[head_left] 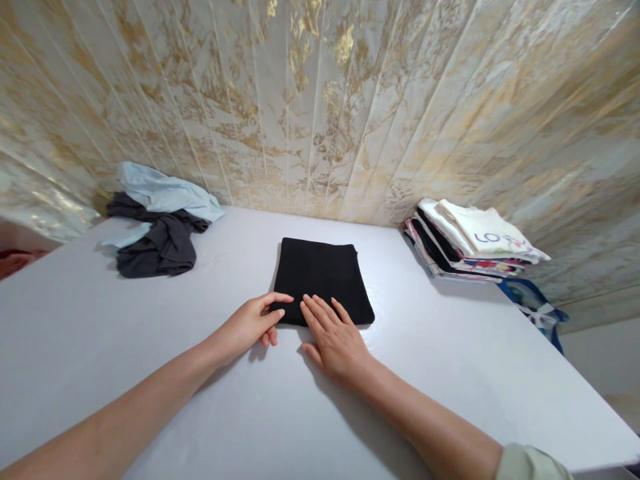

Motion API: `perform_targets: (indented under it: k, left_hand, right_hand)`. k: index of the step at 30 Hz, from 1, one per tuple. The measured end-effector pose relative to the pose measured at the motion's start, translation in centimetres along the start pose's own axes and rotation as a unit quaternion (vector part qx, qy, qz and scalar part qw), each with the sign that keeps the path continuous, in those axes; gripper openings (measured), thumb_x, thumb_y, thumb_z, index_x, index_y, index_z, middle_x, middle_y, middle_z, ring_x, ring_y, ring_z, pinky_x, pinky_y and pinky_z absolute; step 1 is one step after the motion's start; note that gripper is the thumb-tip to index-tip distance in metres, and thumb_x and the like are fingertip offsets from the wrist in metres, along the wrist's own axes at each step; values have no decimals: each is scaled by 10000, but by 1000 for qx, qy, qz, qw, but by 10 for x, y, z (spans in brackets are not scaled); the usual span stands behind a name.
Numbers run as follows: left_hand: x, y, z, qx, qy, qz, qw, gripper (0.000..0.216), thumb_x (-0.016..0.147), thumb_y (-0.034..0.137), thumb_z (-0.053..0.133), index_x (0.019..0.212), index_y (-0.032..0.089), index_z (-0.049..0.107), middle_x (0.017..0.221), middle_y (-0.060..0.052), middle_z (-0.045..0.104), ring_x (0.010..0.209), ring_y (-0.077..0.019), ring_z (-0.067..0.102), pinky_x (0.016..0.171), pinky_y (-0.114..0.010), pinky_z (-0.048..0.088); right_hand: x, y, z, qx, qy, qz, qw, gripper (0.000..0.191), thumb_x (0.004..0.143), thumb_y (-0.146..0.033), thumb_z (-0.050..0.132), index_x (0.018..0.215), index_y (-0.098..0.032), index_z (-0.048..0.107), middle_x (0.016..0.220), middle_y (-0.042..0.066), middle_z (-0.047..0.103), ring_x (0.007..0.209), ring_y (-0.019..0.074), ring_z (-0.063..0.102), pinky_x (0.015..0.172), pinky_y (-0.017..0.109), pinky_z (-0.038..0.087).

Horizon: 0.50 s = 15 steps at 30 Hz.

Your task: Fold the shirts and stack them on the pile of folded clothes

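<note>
A black folded garment (320, 273) lies flat in the middle of the white table (100, 320). My left hand (253, 323) rests at its near left corner, thumb and forefinger stretched onto the cloth's edge, the other fingers curled under. My right hand (334, 337) lies flat with fingers spread, fingertips on the garment's near edge. Neither hand grips the cloth.
A loose heap of dark grey and light blue clothes (157, 227) sits at the back left. A stack of folded clothes (470, 240) with a white printed shirt on top stands at the back right by the marbled wall. A blue bag (533, 303) hangs past the table's right edge.
</note>
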<state>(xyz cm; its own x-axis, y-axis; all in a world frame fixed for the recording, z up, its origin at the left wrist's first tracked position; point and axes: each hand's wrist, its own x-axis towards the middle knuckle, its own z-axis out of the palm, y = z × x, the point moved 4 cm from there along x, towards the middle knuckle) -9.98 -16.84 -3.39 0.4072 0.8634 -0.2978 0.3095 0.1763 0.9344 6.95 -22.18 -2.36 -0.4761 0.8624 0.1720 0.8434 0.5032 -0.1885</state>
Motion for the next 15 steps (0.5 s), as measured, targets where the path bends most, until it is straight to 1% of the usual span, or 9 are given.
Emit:
perform_targets:
  k: [3, 5, 6, 8, 9, 10, 12, 13, 15]
  left_hand:
    - [0, -4, -6, 62, 30, -1, 998, 468, 837, 413, 488, 1218, 153, 568, 437, 64, 504, 356, -109, 446, 387, -196, 318]
    - [0, -3, -14, 117, 81, 35, 989, 414, 849, 418, 472, 1153, 180, 623, 527, 40, 538, 382, -108, 446, 392, -214, 333]
    - [-1, -1, -18, 150, 112, 68, 980, 382, 851, 414, 471, 1104, 193, 654, 610, 16, 571, 429, -115, 480, 420, -231, 376]
    - [-4, 6, -24, 219, 174, 150, 948, 338, 860, 396, 465, 1028, 215, 695, 814, -36, 617, 608, -149, 580, 569, -281, 489]
    - [-7, 10, -25, 252, 198, 192, 928, 333, 873, 388, 455, 1026, 225, 701, 921, -58, 626, 747, -176, 617, 698, -314, 519]
    - [-9, 13, -23, 284, 208, 230, 907, 341, 888, 387, 442, 1063, 236, 693, 1030, -74, 627, 904, -204, 620, 835, -350, 508]
    - [-11, 17, -16, 345, 189, 289, 873, 394, 916, 406, 425, 1228, 256, 614, 1275, -85, 571, 1188, -241, 519, 1044, -414, 394]
    - [-10, 16, -10, 376, 163, 307, 859, 442, 922, 426, 428, 1315, 261, 545, 1382, -82, 510, 1284, -249, 443, 1103, -438, 325]
    - [-8, 9, 2, 432, 102, 314, 839, 553, 920, 480, 435, 1428, 262, 408, 1500, -73, 393, 1376, -263, 338, 1149, -476, 237]
  right_hand:
    - [0, 0, 2, 3, -12, -3, 1000, 660, 914, -423, 496, 1491, -182, 286, 1543, 75, 285, 1423, 222, 251, 1176, 466, 165]
    - [0, 2, 0, 8, -13, 3, 1000, 628, 928, -415, 469, 1485, -178, 300, 1539, 72, 295, 1417, 213, 266, 1168, 452, 198]
    - [0, 4, -2, 8, -10, 10, 1000, 620, 934, -407, 457, 1486, -175, 297, 1541, 70, 290, 1418, 210, 262, 1166, 448, 205]
    - [-1, 6, -4, 5, -4, 24, 1000, 632, 934, -399, 455, 1493, -165, 276, 1549, 73, 268, 1425, 213, 245, 1168, 449, 199]
    - [-2, 7, -4, 3, -3, 29, 1000, 648, 930, -402, 463, 1497, -161, 264, 1553, 76, 257, 1427, 219, 240, 1170, 456, 189]
    - [-2, 7, -4, 2, -4, 33, 999, 661, 926, -409, 471, 1499, -160, 257, 1554, 78, 250, 1426, 224, 241, 1171, 463, 181]
    - [-3, 6, -4, 8, -14, 31, 999, 660, 927, -421, 469, 1497, -163, 262, 1550, 82, 262, 1419, 224, 260, 1168, 463, 190]
    - [-3, 7, -5, 13, -19, 31, 999, 642, 933, -423, 456, 1493, -166, 273, 1545, 82, 277, 1414, 220, 272, 1165, 458, 202]
    - [-2, 13, -11, 20, -15, 42, 999, 589, 951, -415, 419, 1477, -174, 310, 1527, 82, 324, 1402, 214, 299, 1155, 449, 229]
